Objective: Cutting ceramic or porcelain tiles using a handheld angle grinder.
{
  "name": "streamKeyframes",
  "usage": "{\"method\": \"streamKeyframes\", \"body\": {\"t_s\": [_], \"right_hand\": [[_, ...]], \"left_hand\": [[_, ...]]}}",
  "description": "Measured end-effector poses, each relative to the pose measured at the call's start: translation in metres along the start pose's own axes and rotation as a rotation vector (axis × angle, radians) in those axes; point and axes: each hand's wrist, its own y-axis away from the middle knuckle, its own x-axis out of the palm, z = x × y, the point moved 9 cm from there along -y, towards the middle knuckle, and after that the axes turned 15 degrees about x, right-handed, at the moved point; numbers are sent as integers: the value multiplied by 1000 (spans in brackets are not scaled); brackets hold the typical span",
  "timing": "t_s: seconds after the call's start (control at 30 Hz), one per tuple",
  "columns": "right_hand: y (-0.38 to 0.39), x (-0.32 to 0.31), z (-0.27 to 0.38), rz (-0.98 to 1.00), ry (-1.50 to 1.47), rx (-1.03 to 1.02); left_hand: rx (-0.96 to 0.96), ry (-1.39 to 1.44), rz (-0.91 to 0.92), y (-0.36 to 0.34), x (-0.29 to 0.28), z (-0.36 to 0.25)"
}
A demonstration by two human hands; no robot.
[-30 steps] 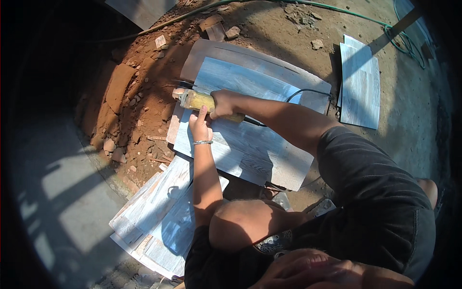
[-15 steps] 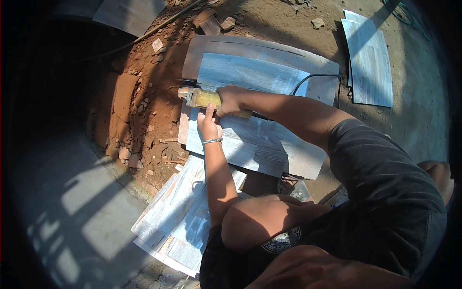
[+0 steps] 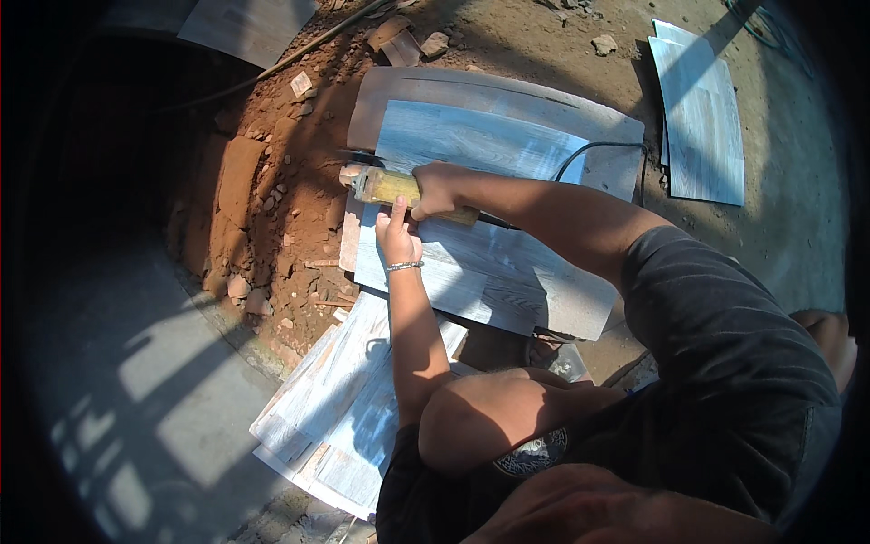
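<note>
One yellow grinder (image 3: 390, 187) in the fingers (image 3: 399, 214); one bracelet (image 3: 405, 266) below them; one black cord (image 3: 603, 143) and two overlapping tiles (image 3: 702, 122) to their right.

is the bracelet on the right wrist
No, the bracelet is on the wrist of the left hand, while the right hand, gripping the yellow angle grinder, has a bare wrist.

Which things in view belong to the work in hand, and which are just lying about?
In use:
- yellow grinder, held in the right grip, with the left grip at its near side
- black cord
- wood-patterned panel under the grinder
- larger board beneath that panel

Apparently lying about:
- right-hand panels
- lower-left panels, possibly spares
- loose stone
</note>
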Motion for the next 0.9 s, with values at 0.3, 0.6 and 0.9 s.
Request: {"method": "streamKeyframes", "body": {"t_s": [0.3, 0.6, 0.9], "right_hand": [[0, 0, 1, 34, 5, 27], [-8, 2, -1, -22, 44, -8], [4, -1, -9, 46, 26, 42]], "left_hand": [[4, -35, 35, 2, 2, 0], [-93, -1537, 774, 120, 21, -35], [-56, -1631, 766, 157, 30, -20]]}}
